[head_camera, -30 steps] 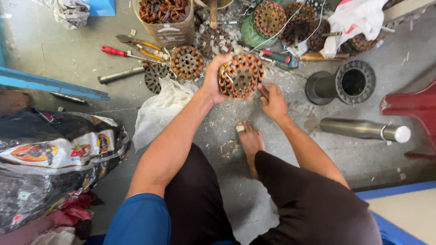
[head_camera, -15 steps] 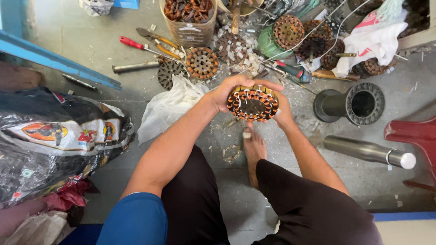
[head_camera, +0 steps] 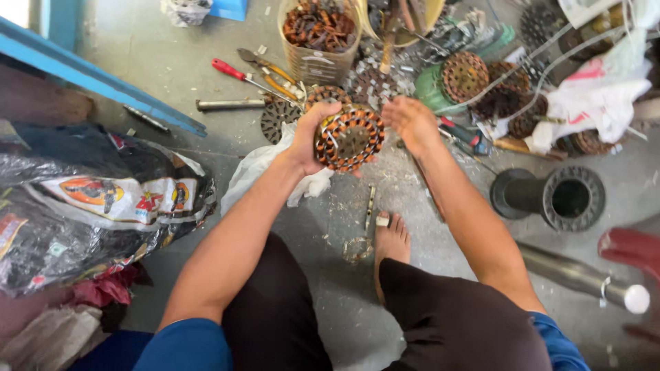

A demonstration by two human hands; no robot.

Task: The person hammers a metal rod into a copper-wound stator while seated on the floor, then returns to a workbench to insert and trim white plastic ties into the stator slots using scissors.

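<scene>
the left hand (head_camera: 311, 137) grips a round motor stator wound with copper-orange wire (head_camera: 349, 139), fingers curled over its upper rim and thumb under, holding it face-up above the grey concrete floor (head_camera: 206, 89). the right hand (head_camera: 412, 122) is off the stator, just to the right of it, fingers loosely spread and holding nothing. beyond the left fingertips lie a rusty stator disc (head_camera: 277, 118), a red-handled screwdriver (head_camera: 237, 73) and yellow-handled pliers (head_camera: 271, 71); further out stands a tan container filled with scrap copper windings (head_camera: 320, 34). beyond the right fingertips sit more rusted stators (head_camera: 465, 75) and a red-handled tool (head_camera: 462, 134). below the held stator a white plastic bag (head_camera: 258, 168) lies on the floor, and a bare foot (head_camera: 390, 244) rests nearer the body. judgement: the step in hand appears to be inspecting or turning the stator with one hand. the next move likely calls for the free right hand to close on a tool or on the windings while the left keeps the piece steady.
</scene>
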